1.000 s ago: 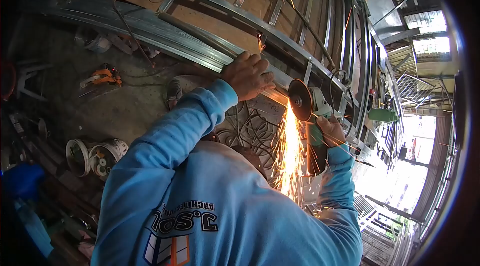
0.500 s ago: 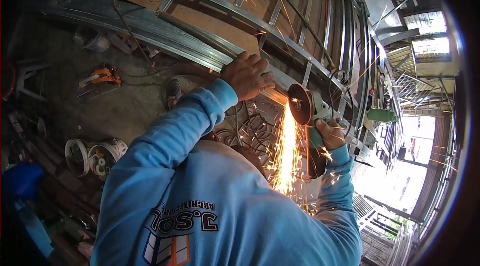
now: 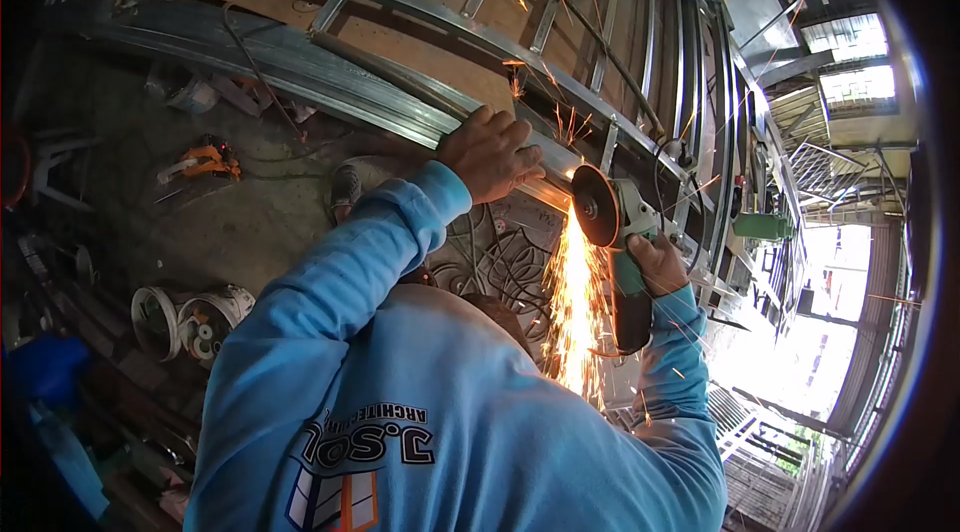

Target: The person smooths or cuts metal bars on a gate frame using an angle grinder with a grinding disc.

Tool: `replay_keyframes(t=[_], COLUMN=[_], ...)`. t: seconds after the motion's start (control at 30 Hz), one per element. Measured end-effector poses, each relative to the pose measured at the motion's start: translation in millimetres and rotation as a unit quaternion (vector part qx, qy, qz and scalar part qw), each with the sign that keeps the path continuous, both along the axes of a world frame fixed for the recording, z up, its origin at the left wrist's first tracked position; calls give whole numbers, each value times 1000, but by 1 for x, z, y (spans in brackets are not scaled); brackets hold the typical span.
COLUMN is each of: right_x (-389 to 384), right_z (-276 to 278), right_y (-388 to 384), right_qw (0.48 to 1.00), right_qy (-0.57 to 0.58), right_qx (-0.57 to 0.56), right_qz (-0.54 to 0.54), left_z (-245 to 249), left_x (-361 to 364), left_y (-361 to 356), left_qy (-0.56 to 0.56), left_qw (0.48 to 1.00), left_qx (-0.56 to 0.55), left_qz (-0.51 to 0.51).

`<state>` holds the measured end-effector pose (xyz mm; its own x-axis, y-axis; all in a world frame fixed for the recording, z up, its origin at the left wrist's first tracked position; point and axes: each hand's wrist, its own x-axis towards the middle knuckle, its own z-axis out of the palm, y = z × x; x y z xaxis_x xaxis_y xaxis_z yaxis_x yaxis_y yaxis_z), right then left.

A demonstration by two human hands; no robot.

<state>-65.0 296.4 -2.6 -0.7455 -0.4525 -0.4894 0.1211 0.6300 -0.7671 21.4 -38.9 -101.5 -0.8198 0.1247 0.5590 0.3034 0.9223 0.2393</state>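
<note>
My left hand rests on the end of a bundle of shiny metal profiles, its fingers curled over them. To its right, my right hand is wrapped round a green angle grinder. The grinder's dark disc touches the profiles just right of my left hand. Bright orange sparks stream down from the contact, and a few fly upward. The profiles lie alongside a large metal frame. My left palm and the exact cut are hidden.
Two buckets stand on the floor at the left, below an orange tool. Coiled cables lie under the profiles. A green object is at the right of the frame. A curved rod crosses the profiles.
The grinder and my right hand have shifted slightly left and down. Sparks now also spray up above the profiles. My left hand keeps its hold.
</note>
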Motion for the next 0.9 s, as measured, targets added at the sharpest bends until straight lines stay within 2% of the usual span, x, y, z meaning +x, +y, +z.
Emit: replay_keyframes(t=[0.07, 0.17, 0.2, 0.3, 0.33, 0.47, 0.57, 0.6, 0.7, 0.8, 0.9], right_x=[-3, 9, 13, 28, 34, 61, 72, 74, 76, 68, 59], right_z=[-23, -11, 1, -11, -9, -12, -21, -19, -18, -7, 4], right_y=[16, 12, 11, 27, 34, 50, 64, 63, 56, 41, 17], right_qw=[997, 999, 999, 998, 999, 998, 998, 998, 994, 994, 995], right_qy=[-32, -11, 23, 41, 34, 4, 26, 23, -5, -29, 12], right_qx=[-74, -48, 35, -36, -9, -53, -45, -35, -99, -95, -102], right_qz=[-20, 1, 35, 35, 30, -18, -35, -36, -47, -38, -16], left_z=[0, 1, 2, 3, 3, 6, 4, 4, 1, -1, 0], left_x=[0, 0, -1, -1, -1, 0, 2, 3, 3, 3, 0], left_y=[0, -1, -1, 0, 1, 1, 1, 0, 1, 0, -1], left_qy=[16, 9, 11, 16, 20, 7, 27, 43, 40, 41, 29], left_qw=[1000, 1000, 1000, 1000, 1000, 1000, 999, 999, 998, 998, 999], left_qx=[2, 7, 8, 15, 21, 5, 14, 15, 26, 20, 16], left_qz=[-1, -6, -4, -1, -1, 0, -10, -18, -40, -41, -37])
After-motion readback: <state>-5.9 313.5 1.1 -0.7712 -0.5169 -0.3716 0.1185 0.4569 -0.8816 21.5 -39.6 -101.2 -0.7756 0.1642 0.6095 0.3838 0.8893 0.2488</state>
